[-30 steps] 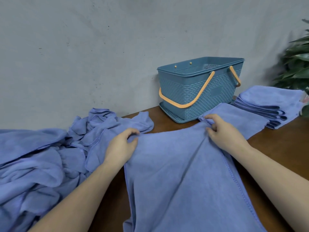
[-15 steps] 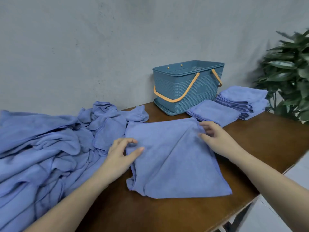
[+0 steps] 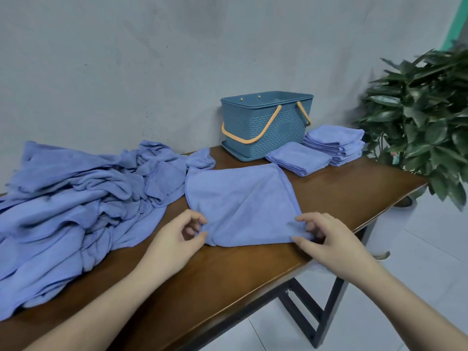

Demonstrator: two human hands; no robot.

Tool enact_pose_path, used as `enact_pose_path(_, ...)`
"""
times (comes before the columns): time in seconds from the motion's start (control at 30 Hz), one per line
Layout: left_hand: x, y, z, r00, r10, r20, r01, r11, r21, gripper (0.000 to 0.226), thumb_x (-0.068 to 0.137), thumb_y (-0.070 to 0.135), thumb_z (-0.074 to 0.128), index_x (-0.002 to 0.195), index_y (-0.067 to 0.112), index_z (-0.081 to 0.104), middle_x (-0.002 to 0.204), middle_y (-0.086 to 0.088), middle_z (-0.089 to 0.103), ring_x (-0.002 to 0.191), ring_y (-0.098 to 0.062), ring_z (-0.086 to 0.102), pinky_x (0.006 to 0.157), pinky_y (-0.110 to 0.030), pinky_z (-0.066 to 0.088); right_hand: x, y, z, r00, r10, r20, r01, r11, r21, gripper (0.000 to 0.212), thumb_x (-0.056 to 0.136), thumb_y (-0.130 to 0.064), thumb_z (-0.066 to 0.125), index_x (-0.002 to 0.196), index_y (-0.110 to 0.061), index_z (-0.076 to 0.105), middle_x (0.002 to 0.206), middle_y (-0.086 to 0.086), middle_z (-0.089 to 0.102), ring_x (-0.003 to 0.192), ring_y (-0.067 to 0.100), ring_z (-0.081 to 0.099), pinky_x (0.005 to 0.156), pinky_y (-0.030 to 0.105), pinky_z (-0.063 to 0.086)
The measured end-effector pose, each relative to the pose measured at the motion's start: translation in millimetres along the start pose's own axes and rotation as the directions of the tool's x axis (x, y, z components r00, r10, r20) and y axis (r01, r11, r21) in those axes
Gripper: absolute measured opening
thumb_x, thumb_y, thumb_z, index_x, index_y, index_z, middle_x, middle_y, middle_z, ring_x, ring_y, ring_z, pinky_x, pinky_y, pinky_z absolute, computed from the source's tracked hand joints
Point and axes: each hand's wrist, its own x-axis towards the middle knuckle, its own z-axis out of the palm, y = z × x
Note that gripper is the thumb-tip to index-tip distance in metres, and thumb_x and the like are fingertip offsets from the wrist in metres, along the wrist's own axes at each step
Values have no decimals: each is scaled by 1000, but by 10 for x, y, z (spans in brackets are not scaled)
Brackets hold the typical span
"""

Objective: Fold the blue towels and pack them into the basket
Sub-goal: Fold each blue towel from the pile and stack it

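A blue towel (image 3: 240,201) lies folded flat on the brown table (image 3: 240,277), its fold at the far side. My left hand (image 3: 177,239) pinches its near left corner. My right hand (image 3: 326,239) pinches its near right corner at the table's front edge. A teal basket (image 3: 266,127) with orange handles stands at the back against the wall; I cannot see its inside. A single folded towel (image 3: 297,158) lies just in front of the basket. A stack of folded towels (image 3: 334,144) sits to its right. A big heap of unfolded blue towels (image 3: 76,198) covers the table's left part.
A leafy potted plant (image 3: 425,115) stands past the table's right end. The grey wall (image 3: 152,59) runs behind the table. White floor tiles (image 3: 405,287) and the table's black metal legs (image 3: 324,310) show at the lower right.
The towel was pulled onto the table and folded in half. Both hands moved from its far edge to its near corners. The view pulled back and turned right.
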Motion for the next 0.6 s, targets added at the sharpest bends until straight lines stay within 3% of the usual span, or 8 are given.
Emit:
enact_pose_path(0.03, -2, 9, 3, 1000, 24, -6, -24, 999, 40, 14, 81, 35, 67, 92, 42, 63, 89, 11, 64, 87, -15, 61, 84, -32, 50, -23, 5, 18, 1000, -5, 9, 5, 999, -48, 32, 76, -55, 66, 108, -54, 58, 100, -22, 57, 95, 12, 54, 91, 40, 47)
enact_pose_path(0.1, -4, 24, 13, 999, 37, -15, -37, 998, 43, 20, 87, 20, 68, 88, 40, 65, 89, 10, 65, 85, -12, 61, 81, -26, 49, -46, 34, 57, 1000, -14, -6, 13, 995, -102, 28, 82, -41, 71, 109, -48, 64, 107, -23, 55, 101, 14, 52, 95, 42, 45)
enact_pose_path(0.17, -11, 81, 17, 999, 21, -34, -21, 1000, -18, 34, 91, 1, 64, 85, 34, 65, 89, 11, 64, 75, -5, 58, 73, -15, 45, -39, 84, 70, 999, -21, -30, 19, 996, -91, 17, 87, -31, 74, 99, -43, 70, 105, -19, 56, 100, 15, 53, 94, 41, 45)
enact_pose_path(0.23, -12, 134, 9, 997, 38, -70, -42, 997, -58, 38, 93, -5, 58, 87, 33, 62, 94, 12, 63, 81, -3, 59, 77, -11, 43, -28, 116, 56, 999, -32, -30, 30, 998, -51, 21, 89, -26, 73, 91, -46, 66, 104, -17, 57, 100, 17, 54, 94, 36, 45)
enact_pose_path(0.33, 7, 167, -17, 991, 61, -121, -70, 995, -78, 45, 94, -9, 52, 89, 36, 57, 99, 2, 55, 74, -3, 54, 70, -10, 41, -2, 156, 7, 991, -84, -107, 84, 996, -7, 29, 92, -20, 70, 91, -47, 59, 107, -13, 59, 97, 15, 57, 91, 35, 46)
enact_pose_path(0.43, 12, 206, -13, 993, 55, -102, -68, 989, -128, 46, 92, -13, 51, 87, 31, 60, 93, -2, 43, 64, 0, 46, 59, -10, 38, 5, 223, -44, 973, -174, -149, 162, 983, -88, 28, 93, -15, 67, 94, -41, 55, 107, -16, 61, 97, 15, 56, 88, 40, 46)
enact_pose_path(0.6, 24, 214, -42, 997, -36, -69, 7, 927, -375, 45, 88, -2, 70, 73, 41, 69, 98, 0, 53, 84, -4, 51, 75, -16, 42, -89, 329, -114, 964, -249, -96, 230, 957, -178, 6, 96, -26, 61, 95, -31, 59, 110, -24, 58, 100, 7, 54, 87, 37, 46)
